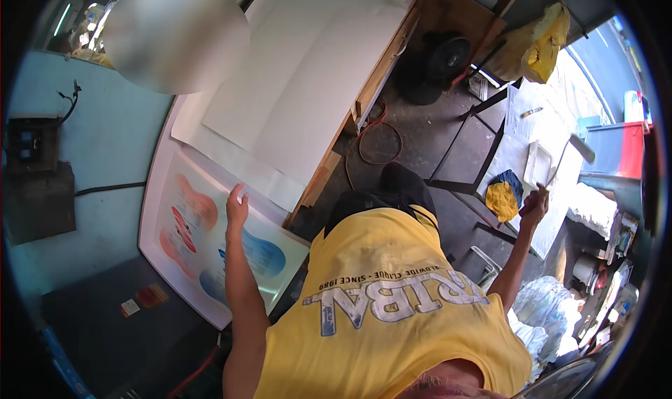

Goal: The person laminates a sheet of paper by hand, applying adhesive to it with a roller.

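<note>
Head view showed me the left hand (236, 206) spread flat on the printed sheet (183, 238), which lay to the person's left, its long axis running away from the body toward blank white sheets (308, 70). The right hand (535, 204), well apart on the other side, was clamped around a long-handled tool (579, 147) above a white tray (535, 164). I could not make out the tool's head, and the forearm hid part of the sheet.

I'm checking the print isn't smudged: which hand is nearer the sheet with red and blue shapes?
Left. The left hand lies flat on the printed sheet; the right hand is far off to the side, gripping a long-handled tool near the white tray.
</note>
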`<state>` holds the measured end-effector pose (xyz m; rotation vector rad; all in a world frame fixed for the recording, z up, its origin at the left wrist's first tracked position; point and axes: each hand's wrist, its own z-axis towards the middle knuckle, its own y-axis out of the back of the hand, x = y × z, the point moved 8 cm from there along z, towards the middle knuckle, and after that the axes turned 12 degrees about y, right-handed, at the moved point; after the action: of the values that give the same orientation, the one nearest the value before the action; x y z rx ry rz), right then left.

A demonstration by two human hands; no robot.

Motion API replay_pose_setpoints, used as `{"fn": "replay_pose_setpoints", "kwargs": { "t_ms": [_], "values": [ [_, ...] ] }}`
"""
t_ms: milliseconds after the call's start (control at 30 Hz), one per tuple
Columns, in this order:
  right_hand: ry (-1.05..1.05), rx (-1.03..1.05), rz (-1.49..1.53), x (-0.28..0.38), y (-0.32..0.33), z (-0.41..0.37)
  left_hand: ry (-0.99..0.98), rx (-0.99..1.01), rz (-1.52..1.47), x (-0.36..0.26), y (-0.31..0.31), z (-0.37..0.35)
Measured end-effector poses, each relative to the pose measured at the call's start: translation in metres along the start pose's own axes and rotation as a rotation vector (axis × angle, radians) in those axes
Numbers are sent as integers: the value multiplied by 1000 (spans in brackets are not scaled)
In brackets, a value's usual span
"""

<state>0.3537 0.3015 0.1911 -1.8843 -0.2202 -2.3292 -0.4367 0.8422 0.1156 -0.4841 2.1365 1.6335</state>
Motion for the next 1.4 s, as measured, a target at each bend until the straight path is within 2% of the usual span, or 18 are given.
{"fn": "replay_pose_setpoints", "kwargs": {
  "t_ms": [100, 167, 233, 300, 367, 400, 433, 500, 533, 667, 700, 767, 900, 933, 1067, 1333, 1400],
  "values": [
    [114, 250, -92, 34, -84, 38, 25, 1, 13, -10, 11, 26],
    [159, 423, -414, 67, -154, 60, 6, -32, 35, -8, 13, 48],
    [275, 630, -238, 42, -219, 106, 10, -67, 79, -7, 9, 69],
    [419, 845, -543, 45, -294, 140, 101, 4, 141, -15, 5, 82],
    [500, 1073, -538, 55, -386, 160, 135, 36, 190, -20, 0, 97],
    [561, 1155, -643, 49, -428, 177, 167, 68, 213, -17, -2, 106],
    [856, 1230, -590, 64, -473, 182, 194, 34, 215, -18, 1, 113],
    [902, 1483, -842, 75, -566, 191, 240, -25, 219, -25, 2, 133],
    [1179, 1491, -713, 63, -605, 209, 223, -47, 225, -20, -1, 144],
    [788, 1779, -916, 16, -761, 275, 282, -62, 291, -33, -6, 179],
    [1093, 1870, -766, 16, -800, 277, 256, -74, 290, -34, -9, 190],
    [1052, 1929, -813, 0, -860, 288, 217, -87, 286, -37, -13, 194],
    [1049, 1970, -1060, 23, -927, 262, 250, -48, 300, -38, -16, 201],
    [1122, 1996, -1054, 23, -939, 258, 265, -40, 307, -38, -17, 201],
    [1128, 2046, -1133, 10, -974, 244, 261, -27, 293, -44, -20, 199],
    [1090, 2146, -1215, -12, -997, 226, 331, -29, 254, -41, -18, 197],
    [1030, 2206, -1099, -21, -1000, 224, 355, -32, 265, -44, -18, 197]
  ]
}}
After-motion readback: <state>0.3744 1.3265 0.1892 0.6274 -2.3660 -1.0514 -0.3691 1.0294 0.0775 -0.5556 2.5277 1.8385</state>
